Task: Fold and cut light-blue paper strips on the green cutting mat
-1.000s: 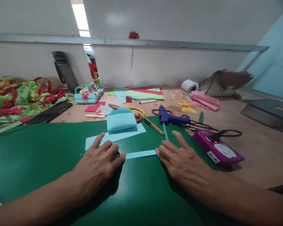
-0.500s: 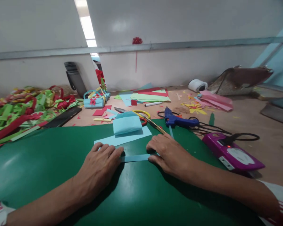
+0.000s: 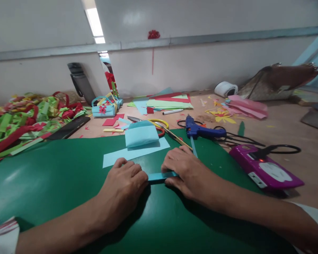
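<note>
A narrow strip of light blue paper (image 3: 156, 177) runs between my two hands, just above or on the green board (image 3: 69, 176). My left hand (image 3: 127, 183) is closed on its left end, fingers curled over it. The right end is pinched between thumb and fingers of my right hand (image 3: 184, 173). Just beyond lies a flat light blue paper piece (image 3: 112, 157), with a folded light blue paper pouch (image 3: 141, 135) resting over it. Scissors (image 3: 161, 131) with red and yellow handles lie partly hidden behind the pouch.
A blue glue gun (image 3: 201, 130) and a purple power strip (image 3: 265, 167) with cables lie to the right. Paper scraps (image 3: 29, 123), a phone (image 3: 69, 128), a small blue paper bag (image 3: 103, 110) and a bottle (image 3: 82, 83) stand at left. Coloured sheets (image 3: 172, 102) lie behind.
My left hand has moved right, closer to my right hand, so less of the strip shows between them. The strip now looks folded or tilted. The view has shifted slightly.
</note>
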`<action>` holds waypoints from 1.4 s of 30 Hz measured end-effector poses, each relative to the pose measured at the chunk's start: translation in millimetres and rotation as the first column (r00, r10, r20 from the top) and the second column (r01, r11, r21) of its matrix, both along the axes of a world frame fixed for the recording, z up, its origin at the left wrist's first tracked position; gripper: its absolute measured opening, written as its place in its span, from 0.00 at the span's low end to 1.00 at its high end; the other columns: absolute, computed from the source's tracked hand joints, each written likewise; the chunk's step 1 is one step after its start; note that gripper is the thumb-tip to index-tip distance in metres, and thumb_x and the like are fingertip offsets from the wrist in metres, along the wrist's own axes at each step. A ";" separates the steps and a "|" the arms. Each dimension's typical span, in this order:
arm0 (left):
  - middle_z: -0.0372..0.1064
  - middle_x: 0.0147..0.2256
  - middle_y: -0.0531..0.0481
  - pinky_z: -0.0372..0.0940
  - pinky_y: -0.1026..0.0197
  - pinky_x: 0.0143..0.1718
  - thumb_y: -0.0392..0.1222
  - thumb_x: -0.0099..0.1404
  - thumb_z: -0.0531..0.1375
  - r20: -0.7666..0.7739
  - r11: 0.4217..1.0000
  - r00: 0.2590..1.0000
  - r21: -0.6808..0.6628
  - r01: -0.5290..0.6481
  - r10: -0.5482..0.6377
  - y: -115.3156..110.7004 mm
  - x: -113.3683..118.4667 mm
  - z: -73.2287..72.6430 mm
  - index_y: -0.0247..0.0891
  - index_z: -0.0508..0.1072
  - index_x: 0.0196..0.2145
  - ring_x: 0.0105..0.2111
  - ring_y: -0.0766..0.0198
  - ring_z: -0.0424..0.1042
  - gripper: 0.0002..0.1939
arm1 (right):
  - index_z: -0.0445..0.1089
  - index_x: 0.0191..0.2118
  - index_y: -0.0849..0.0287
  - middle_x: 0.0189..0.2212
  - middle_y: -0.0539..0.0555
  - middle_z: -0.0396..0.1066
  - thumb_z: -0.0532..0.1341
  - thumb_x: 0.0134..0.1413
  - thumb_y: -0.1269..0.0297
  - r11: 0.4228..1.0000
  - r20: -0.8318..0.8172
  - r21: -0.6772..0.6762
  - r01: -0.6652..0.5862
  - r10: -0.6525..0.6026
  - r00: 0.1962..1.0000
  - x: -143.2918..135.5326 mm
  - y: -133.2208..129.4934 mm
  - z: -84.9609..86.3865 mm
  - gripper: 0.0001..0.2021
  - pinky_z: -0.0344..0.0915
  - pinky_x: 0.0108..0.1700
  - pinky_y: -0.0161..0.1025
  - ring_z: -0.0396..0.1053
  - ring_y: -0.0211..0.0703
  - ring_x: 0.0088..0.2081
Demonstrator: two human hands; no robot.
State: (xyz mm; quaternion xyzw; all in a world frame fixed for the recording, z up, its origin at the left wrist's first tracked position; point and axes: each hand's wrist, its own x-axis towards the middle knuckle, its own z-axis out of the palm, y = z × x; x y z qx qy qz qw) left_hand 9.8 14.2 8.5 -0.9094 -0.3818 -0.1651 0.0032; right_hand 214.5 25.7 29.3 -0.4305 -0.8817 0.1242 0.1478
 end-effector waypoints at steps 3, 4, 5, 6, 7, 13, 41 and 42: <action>0.65 0.24 0.52 0.52 0.56 0.36 0.34 0.66 0.49 -0.014 0.999 1.000 -0.049 -0.005 0.005 1.0 10.0 2.4 0.36 0.70 0.25 0.26 0.65 0.62 0.15 | 0.69 0.28 0.59 0.30 0.51 0.66 0.62 0.48 0.71 0.999 -0.002 -0.043 0.002 -0.002 1.000 -2.4 2.1 -1.4 0.02 0.51 0.43 0.42 0.61 0.41 0.37; 0.66 0.24 0.52 0.52 0.56 0.37 0.34 0.66 0.49 -0.012 0.997 1.000 -0.071 -0.017 0.016 1.8 11.6 3.4 0.36 0.70 0.26 0.26 0.65 0.62 0.14 | 0.69 0.27 0.59 0.30 0.51 0.65 0.62 0.49 0.71 0.998 0.001 -0.059 0.006 -0.006 1.000 -3.0 3.0 -1.2 0.02 0.52 0.43 0.42 0.60 0.41 0.37; 0.66 0.25 0.52 0.52 0.56 0.37 0.35 0.65 0.51 -0.012 0.994 0.999 -0.101 -0.033 0.032 2.6 11.8 4.7 0.36 0.70 0.26 0.27 0.65 0.63 0.13 | 0.69 0.27 0.60 0.30 0.51 0.65 0.61 0.50 0.70 0.997 0.007 -0.076 0.011 -0.011 1.000 -3.4 3.9 -0.8 0.03 0.52 0.43 0.41 0.60 0.41 0.37; 0.67 0.25 0.52 0.52 0.56 0.37 0.35 0.65 0.52 -0.012 0.989 0.999 -0.140 -0.054 0.053 3.6 10.4 6.4 0.36 0.70 0.26 0.28 0.64 0.63 0.11 | 0.68 0.26 0.60 0.29 0.51 0.65 0.61 0.51 0.70 0.996 0.014 -0.088 0.016 -0.014 1.000 -3.7 4.8 -0.3 0.05 0.52 0.42 0.41 0.60 0.41 0.37; 0.67 0.26 0.52 0.52 0.56 0.37 0.36 0.64 0.54 -0.005 0.980 0.997 -0.186 -0.077 0.077 4.6 7.5 8.5 0.37 0.71 0.26 0.28 0.64 0.64 0.10 | 0.68 0.25 0.60 0.29 0.51 0.64 0.60 0.53 0.69 0.995 0.021 -0.097 0.019 -0.017 1.000 -3.8 5.5 0.2 0.06 0.52 0.42 0.41 0.60 0.41 0.36; 0.65 0.25 0.52 0.56 0.61 0.32 0.40 0.60 0.58 0.112 0.856 0.958 -0.484 -0.180 0.264 7.1 -28.1 19.4 0.38 0.73 0.24 0.29 0.63 0.64 0.09 | 0.65 0.23 0.61 0.28 0.51 0.63 0.58 0.54 0.68 0.991 0.038 -0.129 0.033 -0.028 0.999 -3.3 7.4 -0.6 0.10 0.51 0.40 0.42 0.59 0.42 0.36; 0.65 0.25 0.53 0.54 0.58 0.35 0.42 0.60 0.57 0.167 0.817 0.921 -0.535 -0.214 0.351 3.8 -41.4 10.9 0.39 0.68 0.21 0.31 0.62 0.62 0.12 | 0.61 0.21 0.60 0.26 0.49 0.62 0.54 0.56 0.70 0.997 -0.020 -0.060 0.038 -0.039 0.999 -2.5 7.8 -16.8 0.13 0.47 0.40 0.44 0.58 0.41 0.34; 0.65 0.26 0.53 0.54 0.58 0.35 0.42 0.60 0.57 0.156 0.827 0.927 -0.517 -0.219 0.342 3.8 -41.4 10.3 0.39 0.68 0.21 0.32 0.61 0.62 0.12 | 0.61 0.21 0.60 0.26 0.49 0.62 0.54 0.56 0.70 0.998 -0.018 -0.051 0.041 -0.042 0.999 -2.6 7.5 -17.2 0.12 0.47 0.40 0.44 0.58 0.41 0.34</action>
